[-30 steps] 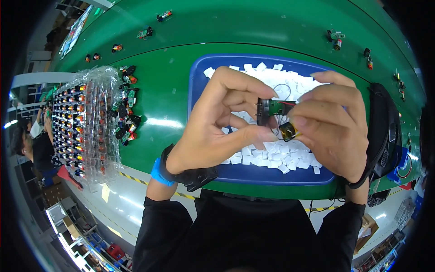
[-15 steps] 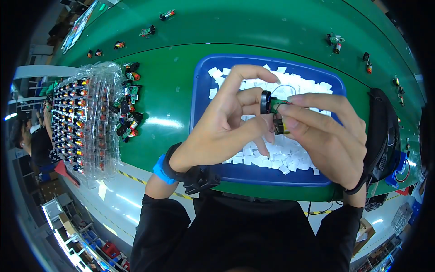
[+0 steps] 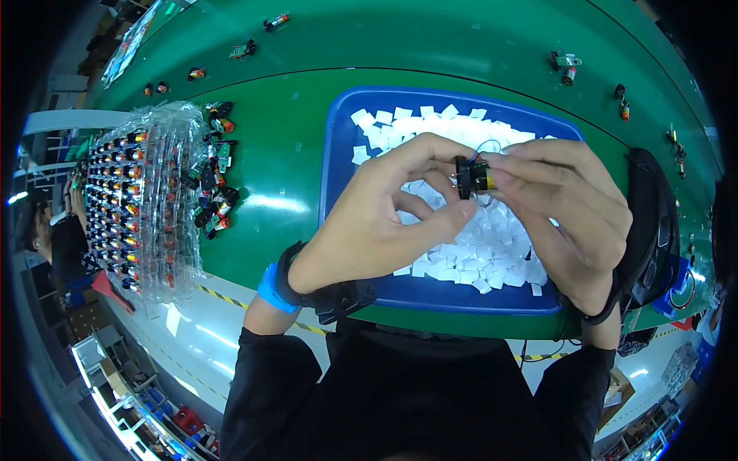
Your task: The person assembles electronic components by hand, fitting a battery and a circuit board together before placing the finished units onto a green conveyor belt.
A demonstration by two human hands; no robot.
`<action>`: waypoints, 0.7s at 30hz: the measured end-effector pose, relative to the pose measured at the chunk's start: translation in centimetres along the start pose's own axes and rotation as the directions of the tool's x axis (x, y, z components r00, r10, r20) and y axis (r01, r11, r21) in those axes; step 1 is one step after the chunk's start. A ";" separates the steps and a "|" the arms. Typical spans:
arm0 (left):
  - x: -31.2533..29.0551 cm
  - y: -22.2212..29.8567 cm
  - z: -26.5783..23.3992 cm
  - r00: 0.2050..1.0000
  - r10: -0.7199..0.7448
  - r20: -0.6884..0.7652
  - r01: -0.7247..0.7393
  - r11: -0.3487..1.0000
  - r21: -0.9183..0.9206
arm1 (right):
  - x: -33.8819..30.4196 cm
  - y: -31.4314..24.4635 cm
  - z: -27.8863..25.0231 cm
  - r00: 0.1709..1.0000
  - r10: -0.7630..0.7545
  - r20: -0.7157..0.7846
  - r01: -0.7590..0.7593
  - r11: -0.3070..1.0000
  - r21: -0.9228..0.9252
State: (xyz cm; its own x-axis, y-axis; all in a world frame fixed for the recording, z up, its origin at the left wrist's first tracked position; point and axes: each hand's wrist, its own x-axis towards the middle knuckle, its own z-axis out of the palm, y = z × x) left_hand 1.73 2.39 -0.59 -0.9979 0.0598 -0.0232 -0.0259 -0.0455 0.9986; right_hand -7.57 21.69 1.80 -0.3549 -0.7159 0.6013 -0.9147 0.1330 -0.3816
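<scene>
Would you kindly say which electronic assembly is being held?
The assembly between the left hand and right hand, over the blue tray; the loose others lie on the green table.

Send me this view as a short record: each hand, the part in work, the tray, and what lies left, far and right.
left hand: thumb and forefinger at the black disc
right hand: fingertips on the yellow cylinder
part: disc, cylinder and thin wires, held above the tray
tray: blue, holding many small white pieces
left: clear plastic packaging with rows of cylinders; loose assemblies beside it
far: scattered assemblies on the green table
right: black bag
</scene>
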 end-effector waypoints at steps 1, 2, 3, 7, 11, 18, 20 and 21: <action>0.0 0.0 0.2 1.000 -0.015 -0.014 0.015 1.000 -0.020 | -0.1 0.1 0.1 1.000 -0.008 -0.005 0.008 1.000 -0.005; 0.1 0.0 0.3 0.999 -0.030 -0.026 0.029 0.999 -0.039 | -0.3 0.2 0.2 1.000 -0.016 -0.011 0.016 1.000 -0.010; 0.1 -0.1 0.3 0.999 -0.031 -0.023 0.030 0.999 -0.039 | -0.3 0.2 0.3 1.000 -0.013 -0.013 0.013 1.000 -0.011; 0.1 -0.7 0.3 0.999 -0.043 0.000 0.043 0.988 -0.149 | -0.2 -0.1 0.3 0.989 -0.135 -0.068 0.129 0.989 -0.078; 0.1 -0.6 0.2 0.991 0.102 -0.086 -0.122 0.956 -0.266 | 0.6 -0.7 -1.7 0.997 0.000 -0.074 -0.011 0.989 -0.148; -0.2 -1.0 0.3 0.945 0.323 -0.057 -0.326 0.945 -0.034 | -0.8 -1.3 0.0 0.916 0.389 0.099 -0.393 0.819 0.418; 0.0 -0.8 0.7 0.941 0.331 -0.076 -0.332 0.943 -0.004 | -1.1 -1.0 0.4 0.919 0.389 0.063 -0.377 0.820 0.430; 0.1 -0.7 0.8 0.933 0.342 -0.109 -0.341 0.940 0.026 | -1.0 -0.8 0.6 0.925 0.379 0.037 -0.355 0.824 0.442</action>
State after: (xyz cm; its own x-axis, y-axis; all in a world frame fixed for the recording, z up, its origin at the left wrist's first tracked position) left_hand 1.74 3.24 -1.28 -0.9467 -0.0686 0.3148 0.3177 -0.0367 0.9475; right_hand -6.30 21.88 1.04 -0.6676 -0.6370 0.3854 -0.5422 0.0612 -0.8380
